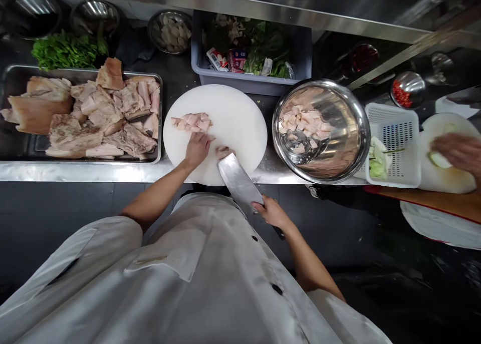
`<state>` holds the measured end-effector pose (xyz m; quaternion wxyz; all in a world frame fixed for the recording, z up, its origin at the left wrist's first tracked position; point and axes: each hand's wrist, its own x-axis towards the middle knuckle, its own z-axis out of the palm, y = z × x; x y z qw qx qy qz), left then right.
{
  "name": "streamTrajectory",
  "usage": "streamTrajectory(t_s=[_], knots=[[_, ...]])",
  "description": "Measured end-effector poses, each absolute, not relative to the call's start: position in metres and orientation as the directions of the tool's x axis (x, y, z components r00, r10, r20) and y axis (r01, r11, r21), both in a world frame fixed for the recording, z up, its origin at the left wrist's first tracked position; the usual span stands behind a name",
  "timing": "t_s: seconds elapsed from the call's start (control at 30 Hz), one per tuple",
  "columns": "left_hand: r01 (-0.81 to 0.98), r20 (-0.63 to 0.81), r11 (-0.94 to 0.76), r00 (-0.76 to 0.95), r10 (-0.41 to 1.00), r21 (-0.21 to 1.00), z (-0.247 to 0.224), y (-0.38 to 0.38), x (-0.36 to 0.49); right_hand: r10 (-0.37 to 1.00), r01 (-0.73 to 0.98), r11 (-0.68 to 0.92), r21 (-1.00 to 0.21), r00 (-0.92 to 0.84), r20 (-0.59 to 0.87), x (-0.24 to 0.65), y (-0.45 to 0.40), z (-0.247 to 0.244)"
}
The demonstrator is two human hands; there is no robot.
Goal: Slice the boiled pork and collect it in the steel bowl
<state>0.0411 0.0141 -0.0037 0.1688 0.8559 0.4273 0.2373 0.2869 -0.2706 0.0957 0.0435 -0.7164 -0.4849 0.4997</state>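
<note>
My right hand [271,211] is wrapped round the handle of a broad cleaver [237,179]. The blade slants up and left over the near edge of a round white cutting board [240,106], its tip at a small slice of meat [224,152]. On the board my left hand [198,147] is closed, its fingertips pinching a small pale piece of meat [211,137]. Just beyond those fingers lies a little row of cut meat [191,121].
Left stands a metal tray [160,133] of large cooked meat pieces; right, a steel bowl [338,153] holding cut meat. Behind are a grey bin [251,83] with greens and packets, and a bowl of garlic [173,32]. A co-worker's hand [458,151] is beside a white basket [406,168].
</note>
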Motion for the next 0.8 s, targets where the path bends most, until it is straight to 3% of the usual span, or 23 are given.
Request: streamTrajectory(t_s=[0.1,0.27,0.5,0.8], knots=[[0.638,0.285,-0.598,0.532,0.798,0.485,0.001,0.020,0.041,0.750,0.617,-0.522,-0.589,0.003,-0.662,0.310,-0.292,0.108],[0.375,0.344,-0.790,0.749,0.567,0.486,0.000,-0.016,0.045,0.774,0.622,-0.582,-0.523,0.228,-0.591,0.287,-0.248,0.107],[0.347,0.361,-0.771,0.731,0.579,0.534,-0.004,-0.029,0.046,0.782,0.728,-0.557,-0.400,0.298,-0.548,0.260,-0.214,0.099],[0.343,0.389,-0.786,0.724,0.570,0.514,-0.008,-0.028,0.046,0.774,0.728,-0.558,-0.398,0.284,-0.566,0.249,-0.196,0.091]])
